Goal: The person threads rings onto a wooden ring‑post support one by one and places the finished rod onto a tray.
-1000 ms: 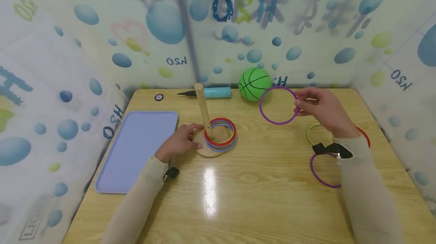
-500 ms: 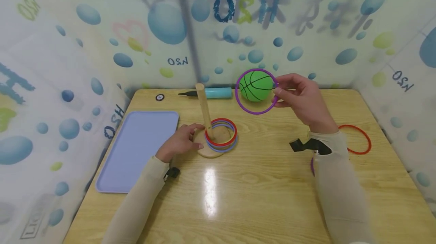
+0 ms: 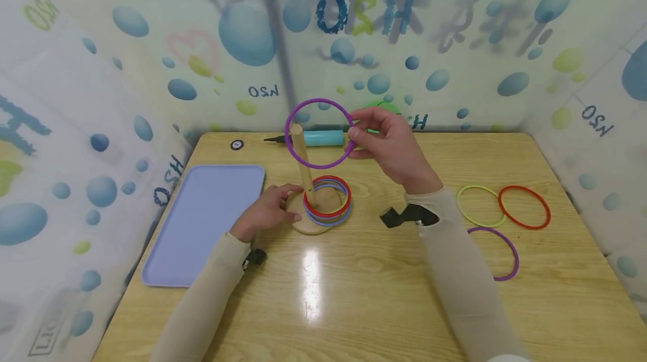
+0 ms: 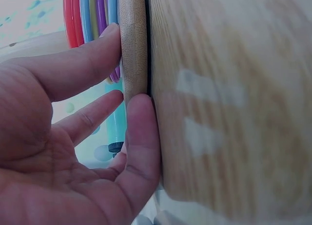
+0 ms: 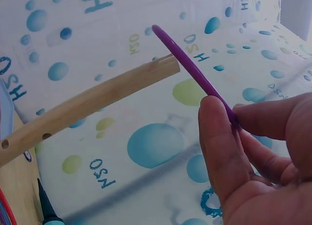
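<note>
In my right hand (image 3: pixel 391 146) a purple ring (image 3: pixel 320 167) is pinched between thumb and fingers. The head view shows it overlapping the top of a wooden peg (image 3: pixel 305 174); in the right wrist view the ring (image 5: pixel 187 64) stands tilted at the peg's tip (image 5: pixel 170 66). Several stacked rings, a red ring (image 3: pixel 349 196) uppermost, lie around the peg's foot on the round wooden base (image 3: pixel 303 225). My left hand (image 3: pixel 268 210) grips the rim of that base, thumb and fingers against the wood (image 4: pixel 134 45).
On the right lie a yellow-green ring (image 3: pixel 480 224), a red ring (image 3: pixel 548 216) and a purple ring (image 3: pixel 516 261), partly under the right sleeve. A lilac tray (image 3: pixel 207 210) is at left. Behind stand a blue pump (image 3: pixel 323 138) and a green ball (image 3: pixel 385 107), mostly hidden.
My right hand has carried the purple ring leftward, past the green ball, to the top of the peg. The left hand has stayed at the base.
</note>
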Demonstrator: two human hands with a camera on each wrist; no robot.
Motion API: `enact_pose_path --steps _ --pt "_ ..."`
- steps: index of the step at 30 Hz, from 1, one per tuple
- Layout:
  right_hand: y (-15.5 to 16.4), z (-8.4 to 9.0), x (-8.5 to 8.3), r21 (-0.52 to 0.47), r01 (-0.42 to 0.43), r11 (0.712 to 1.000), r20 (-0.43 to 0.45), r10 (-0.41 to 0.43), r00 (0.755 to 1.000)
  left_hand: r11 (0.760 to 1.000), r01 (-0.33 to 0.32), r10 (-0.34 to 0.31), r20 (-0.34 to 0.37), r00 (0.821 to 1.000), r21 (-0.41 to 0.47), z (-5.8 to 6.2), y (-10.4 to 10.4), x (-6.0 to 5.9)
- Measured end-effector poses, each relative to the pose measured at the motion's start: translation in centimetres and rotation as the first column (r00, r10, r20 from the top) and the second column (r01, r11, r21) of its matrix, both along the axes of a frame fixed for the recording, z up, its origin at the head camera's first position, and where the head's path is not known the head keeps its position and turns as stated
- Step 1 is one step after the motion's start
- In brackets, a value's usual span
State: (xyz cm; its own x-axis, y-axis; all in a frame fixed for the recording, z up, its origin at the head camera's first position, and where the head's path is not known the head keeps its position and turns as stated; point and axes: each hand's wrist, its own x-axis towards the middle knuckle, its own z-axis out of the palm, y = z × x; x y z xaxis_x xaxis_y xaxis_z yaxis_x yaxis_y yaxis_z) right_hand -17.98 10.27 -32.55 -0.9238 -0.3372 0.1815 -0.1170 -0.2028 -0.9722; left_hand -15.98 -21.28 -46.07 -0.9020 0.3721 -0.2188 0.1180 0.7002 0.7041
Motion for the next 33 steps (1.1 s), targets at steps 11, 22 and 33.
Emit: enact_pose_path --steps 11,22,33 --pt "-2.4 -3.1 -1.7 -0.022 -0.033 0.999 0.169 0.036 0.985 1.0 -0.014 0.014 0.023 1.0 0.007 0.0 0.0 0.1" --pt "-2.1 -7.1 -2.5 0.133 -0.067 0.989 0.272 0.028 0.962 1.0 -0.015 0.015 0.007 1.0 0.006 -0.2 0.0 -0.1" --pt "-1.2 -10.6 -2.5 0.252 -0.111 0.961 0.364 0.012 0.931 1.0 -0.022 0.021 0.023 0.999 0.014 -0.4 0.0 -0.3"
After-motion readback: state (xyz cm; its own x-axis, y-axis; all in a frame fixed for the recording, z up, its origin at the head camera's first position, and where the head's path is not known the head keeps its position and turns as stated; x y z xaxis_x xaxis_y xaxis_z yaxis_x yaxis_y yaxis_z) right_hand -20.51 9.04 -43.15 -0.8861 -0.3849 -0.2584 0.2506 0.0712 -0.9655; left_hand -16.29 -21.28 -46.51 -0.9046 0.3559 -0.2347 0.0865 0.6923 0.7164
